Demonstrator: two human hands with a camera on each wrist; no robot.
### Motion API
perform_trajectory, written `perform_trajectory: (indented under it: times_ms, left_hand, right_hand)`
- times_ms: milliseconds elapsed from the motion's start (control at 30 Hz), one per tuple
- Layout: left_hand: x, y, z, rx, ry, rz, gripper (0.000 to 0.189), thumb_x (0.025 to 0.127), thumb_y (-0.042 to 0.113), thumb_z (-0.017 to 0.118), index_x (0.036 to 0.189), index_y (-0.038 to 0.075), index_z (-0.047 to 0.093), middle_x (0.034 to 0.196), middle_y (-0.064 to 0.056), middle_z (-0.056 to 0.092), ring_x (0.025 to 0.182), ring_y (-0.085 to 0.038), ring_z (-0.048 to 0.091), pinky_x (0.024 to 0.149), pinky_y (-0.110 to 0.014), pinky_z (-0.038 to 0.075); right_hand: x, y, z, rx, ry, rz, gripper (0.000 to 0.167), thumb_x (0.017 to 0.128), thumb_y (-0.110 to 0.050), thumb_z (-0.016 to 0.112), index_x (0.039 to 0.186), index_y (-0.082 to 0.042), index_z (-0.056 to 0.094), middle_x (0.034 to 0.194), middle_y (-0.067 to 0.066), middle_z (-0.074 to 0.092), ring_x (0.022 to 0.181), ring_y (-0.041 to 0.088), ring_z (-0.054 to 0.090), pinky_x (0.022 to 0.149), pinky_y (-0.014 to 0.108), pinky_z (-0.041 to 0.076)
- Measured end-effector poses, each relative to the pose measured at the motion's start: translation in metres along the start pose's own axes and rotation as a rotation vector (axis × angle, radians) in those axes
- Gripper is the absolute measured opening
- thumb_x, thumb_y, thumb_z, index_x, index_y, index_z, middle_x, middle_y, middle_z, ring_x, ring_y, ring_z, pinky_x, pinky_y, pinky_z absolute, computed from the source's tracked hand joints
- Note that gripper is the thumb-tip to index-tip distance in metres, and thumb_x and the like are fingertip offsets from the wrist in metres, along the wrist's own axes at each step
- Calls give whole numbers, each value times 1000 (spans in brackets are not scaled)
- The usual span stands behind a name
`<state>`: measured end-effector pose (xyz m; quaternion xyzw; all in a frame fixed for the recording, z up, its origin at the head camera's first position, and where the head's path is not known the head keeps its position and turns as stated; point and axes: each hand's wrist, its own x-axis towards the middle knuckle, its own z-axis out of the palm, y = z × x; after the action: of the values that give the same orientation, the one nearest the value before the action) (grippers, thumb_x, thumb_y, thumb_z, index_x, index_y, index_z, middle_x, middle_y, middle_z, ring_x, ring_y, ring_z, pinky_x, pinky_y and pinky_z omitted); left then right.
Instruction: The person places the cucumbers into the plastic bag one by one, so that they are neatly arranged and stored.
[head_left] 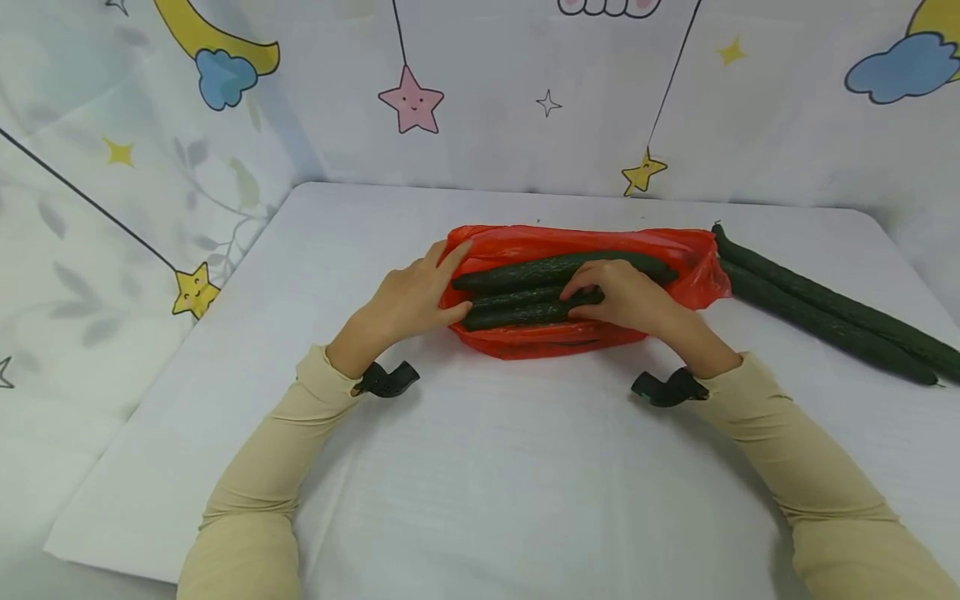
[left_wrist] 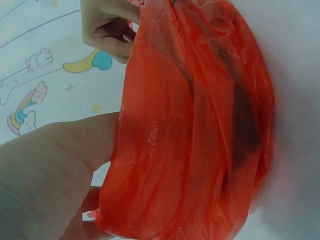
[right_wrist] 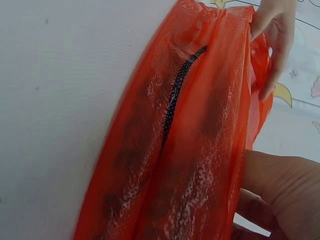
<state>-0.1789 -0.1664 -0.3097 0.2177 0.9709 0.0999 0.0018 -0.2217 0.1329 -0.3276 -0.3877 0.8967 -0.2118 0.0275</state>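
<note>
An open red plastic bag (head_left: 510,343) lies sideways on the white table with several dark green cucumbers (head_left: 540,273) inside. At the bag's left end is my left hand (head_left: 408,300), its fingers spread over the rim and the thumb by the cucumber ends. My right hand (head_left: 626,293) reaches into the bag and pinches a front cucumber between thumb and fingers. In the left wrist view, the bag wall (left_wrist: 160,135) hides the fingertips. Dark cucumber shapes show through the bag (right_wrist: 165,150) in the right wrist view.
Two long cucumbers (head_left: 832,312) lie side by side on the table to the right of the bag, slanting toward the right edge. A patterned cloth backdrop (head_left: 487,100) stands behind the white table (head_left: 510,467).
</note>
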Motion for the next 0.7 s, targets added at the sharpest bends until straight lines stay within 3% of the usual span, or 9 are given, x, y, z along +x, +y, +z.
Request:
perform_trajectory:
  times_ms: [500,700]
  left_hand:
    - [0,0,0,-2,-3,-2,81,91,36,64,155,9,21,150,-21,32,113,-37,58,68,-48,58]
    - [0,2,-1,-3,-8,-3,81,91,36,63,155,9,21,150,-21,33,111,-37,59,67,-47,58]
  right_hand:
    - [-18,4,-16,35,34,86,20,82,-6,78,101,-6,73,101,8,67,90,23,59,71,33,51]
    - [-25,6,-23,56,52,81,23,83,-6,77,105,-3,72,104,11,66,88,23,58,70,33,49]
